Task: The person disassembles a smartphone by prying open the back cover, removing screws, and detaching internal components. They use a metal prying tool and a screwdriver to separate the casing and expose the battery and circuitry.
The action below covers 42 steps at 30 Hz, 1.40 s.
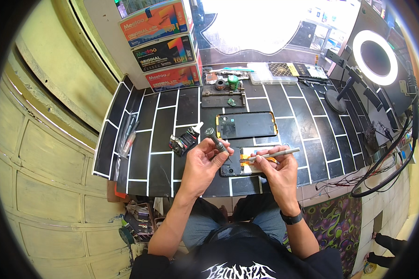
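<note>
An opened smartphone (230, 170) lies on the black tiled bench in front of me, with a black cover over its camera end and an orange ribbon cable (244, 159) across its inside. Between the fingers of my left hand (201, 163) is a small screwdriver (215, 139), its round cap up and its shaft down over the phone's left part. My right hand (280, 171) pinches a slim grey pen-shaped tool (284, 152), whose thin end reaches the ribbon cable; whether it touches cannot be made out. Beyond the phone rests a detached black back cover (246, 125) with yellowish edges.
A black glue tube and small parts (185, 141) sit left of my hands. Slim tools (129, 135) lie by the left edge. Farther back are a repair holder (223, 98), a clear plastic case (274, 80) and stacked boxes (173, 78). A ring light (393, 63) stands at right near cables.
</note>
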Available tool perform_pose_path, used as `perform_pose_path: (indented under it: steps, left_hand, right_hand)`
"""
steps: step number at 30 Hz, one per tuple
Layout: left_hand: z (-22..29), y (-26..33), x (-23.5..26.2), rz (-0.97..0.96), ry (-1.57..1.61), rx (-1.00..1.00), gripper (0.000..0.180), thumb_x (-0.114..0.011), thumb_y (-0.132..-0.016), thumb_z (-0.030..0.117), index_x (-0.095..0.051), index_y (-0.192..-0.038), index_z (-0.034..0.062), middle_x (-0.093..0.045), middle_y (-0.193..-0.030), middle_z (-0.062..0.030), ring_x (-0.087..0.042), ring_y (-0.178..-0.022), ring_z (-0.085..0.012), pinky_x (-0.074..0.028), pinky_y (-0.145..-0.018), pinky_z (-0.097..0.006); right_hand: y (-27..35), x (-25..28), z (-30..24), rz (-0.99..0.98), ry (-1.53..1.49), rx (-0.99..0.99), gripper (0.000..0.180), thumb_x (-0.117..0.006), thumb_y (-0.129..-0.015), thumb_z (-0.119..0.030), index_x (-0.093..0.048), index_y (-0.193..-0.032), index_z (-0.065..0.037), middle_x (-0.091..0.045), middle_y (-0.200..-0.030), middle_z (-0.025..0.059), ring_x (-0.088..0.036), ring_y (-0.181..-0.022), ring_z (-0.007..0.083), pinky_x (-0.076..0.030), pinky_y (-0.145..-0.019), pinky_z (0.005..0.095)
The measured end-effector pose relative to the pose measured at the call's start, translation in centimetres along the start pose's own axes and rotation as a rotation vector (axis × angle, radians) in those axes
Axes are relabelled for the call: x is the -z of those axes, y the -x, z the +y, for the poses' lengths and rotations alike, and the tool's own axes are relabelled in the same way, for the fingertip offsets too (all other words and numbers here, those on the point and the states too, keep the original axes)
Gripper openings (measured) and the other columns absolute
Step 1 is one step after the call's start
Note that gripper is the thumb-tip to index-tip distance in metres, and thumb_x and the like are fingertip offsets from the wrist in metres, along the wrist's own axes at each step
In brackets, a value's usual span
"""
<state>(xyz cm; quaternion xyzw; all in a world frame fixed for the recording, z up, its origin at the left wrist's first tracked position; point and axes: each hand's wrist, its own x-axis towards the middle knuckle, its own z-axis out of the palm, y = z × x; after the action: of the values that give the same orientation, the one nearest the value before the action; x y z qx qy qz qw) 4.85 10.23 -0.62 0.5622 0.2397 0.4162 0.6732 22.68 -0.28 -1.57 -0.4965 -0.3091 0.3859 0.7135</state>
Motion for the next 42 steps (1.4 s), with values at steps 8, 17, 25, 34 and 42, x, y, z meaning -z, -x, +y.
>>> perform_pose_path:
  steps: [8,17,25,34,42]
  left_hand:
    - [0.3,0.1,-0.2,0.008,0.004,0.013,0.024,-0.077,-0.096,0.011,-0.066,-0.114,0.0011,-0.069,-0.11,-0.0084,-0.069,-0.105,-0.0179,-0.054,-0.098,-0.032]
    - [0.3,0.1,-0.1,0.002,-0.01,0.019,0.025,-0.077,-0.096,0.012,-0.066,-0.116,0.0011,-0.07,-0.109,-0.0089,-0.069,-0.106,-0.0175,-0.054,-0.098,-0.032]
    - [0.3,0.1,0.0,-0.001,-0.03,0.015,0.025,-0.077,-0.096,0.011,-0.066,-0.116,0.0013,-0.071,-0.11,-0.0097,-0.068,-0.107,-0.017,-0.054,-0.099,-0.031]
    - [0.3,0.0,-0.2,0.004,-0.027,0.01,0.025,-0.077,-0.095,0.009,-0.066,-0.116,0.0007,-0.07,-0.11,-0.0085,-0.069,-0.107,-0.0178,-0.054,-0.1,-0.032]
    - [0.1,0.2,-0.4,0.003,-0.049,-0.016,0.024,-0.077,-0.095,0.006,-0.067,-0.116,-0.0001,-0.07,-0.111,-0.009,-0.068,-0.108,-0.0182,-0.054,-0.099,-0.033]
  right_hand:
    - [-0.1,0.0,-0.1,0.014,0.007,-0.001,0.025,-0.066,-0.097,0.008,-0.048,-0.112,0.0,-0.069,-0.112,0.0177,-0.074,-0.108,0.0276,-0.065,-0.091,0.033]
    - [-0.2,-0.1,-0.3,0.023,0.018,0.002,0.026,-0.066,-0.096,0.009,-0.048,-0.113,0.001,-0.069,-0.11,0.019,-0.074,-0.106,0.0277,-0.064,-0.09,0.0314]
    - [-0.2,-0.2,-0.4,0.016,0.012,0.0,0.026,-0.066,-0.096,0.009,-0.048,-0.113,0.001,-0.069,-0.111,0.0193,-0.074,-0.106,0.0285,-0.065,-0.09,0.0317]
    - [0.1,-0.3,-0.2,0.053,0.07,0.02,0.024,-0.072,-0.093,0.007,-0.052,-0.106,0.001,-0.071,-0.102,0.0177,-0.075,-0.098,0.0224,-0.063,-0.081,0.0274]
    - [3.4,-1.1,0.5,0.103,0.327,0.289,0.022,-0.078,-0.089,0.006,-0.057,-0.091,0.001,-0.076,-0.099,0.0169,-0.075,-0.089,0.0152,-0.06,-0.067,0.0246]
